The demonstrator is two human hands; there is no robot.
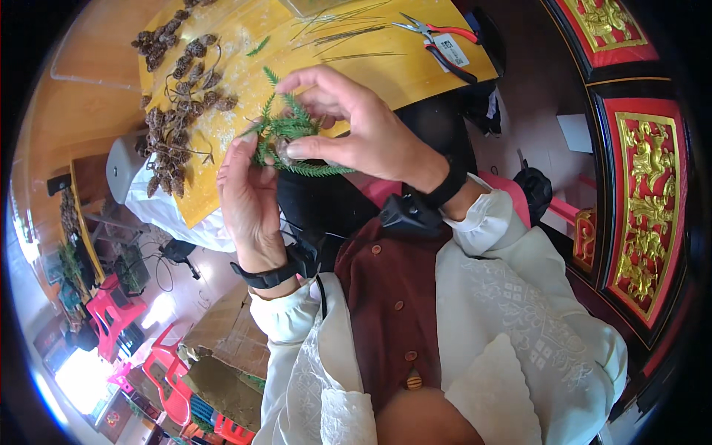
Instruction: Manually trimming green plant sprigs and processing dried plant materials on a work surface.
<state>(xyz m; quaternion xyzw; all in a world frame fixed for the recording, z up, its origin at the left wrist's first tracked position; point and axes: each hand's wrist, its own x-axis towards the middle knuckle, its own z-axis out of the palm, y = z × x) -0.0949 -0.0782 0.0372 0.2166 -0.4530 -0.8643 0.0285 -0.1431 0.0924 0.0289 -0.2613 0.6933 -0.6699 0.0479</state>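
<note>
A small bunch of green needle-leaved sprigs (298,127) is up between my two hands, over the near edge of the yellow table. My left hand (246,189) grips its left side, with the fingers closed at the base of the sprigs. From the right, my right hand (363,130) curls round the bunch. Its thumb presses on a small brown piece (282,150) among the needles, too covered to name for sure. The right fingertips are partly hidden behind the greenery.
Dried pine cones (178,119) on twigs lie along the left of the yellow table (371,81). Thin wires (345,35) and red-handled pliers (439,46) lie at the back right, near a loose green sprig (258,47). Carved red-and-gold panels (645,200) stand at the right.
</note>
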